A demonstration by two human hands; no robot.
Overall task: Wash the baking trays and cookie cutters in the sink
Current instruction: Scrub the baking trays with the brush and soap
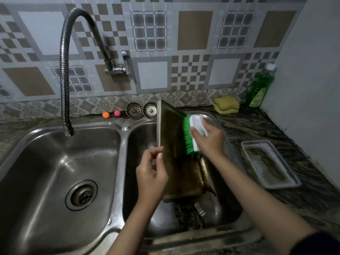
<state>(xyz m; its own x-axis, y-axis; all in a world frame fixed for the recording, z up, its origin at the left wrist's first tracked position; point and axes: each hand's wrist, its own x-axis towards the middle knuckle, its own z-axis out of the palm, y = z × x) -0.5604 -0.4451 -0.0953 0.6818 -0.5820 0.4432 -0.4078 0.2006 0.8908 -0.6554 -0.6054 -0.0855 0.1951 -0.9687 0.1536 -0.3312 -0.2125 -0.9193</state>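
A dark, greasy baking tray [174, 144] stands tilted on its edge in the right basin of the steel double sink [121, 181]. My left hand [151, 172] pinches the tray's near left edge. My right hand [207, 138] grips a white scrubbing brush [195, 126] whose green bristles press on the tray's inner face. Below the tray, several dark cookie cutters [187, 214] lie on the basin floor, partly hidden. A second, whitish baking tray [270, 162] sits on the counter at the right.
A flexible tap [64, 70] hangs over the left basin, with no water running. Two strainers [141, 110], an orange ball and a pink ball [111, 114] lean at the back wall. A yellow sponge [226, 104] and a green detergent bottle [259, 89] stand back right.
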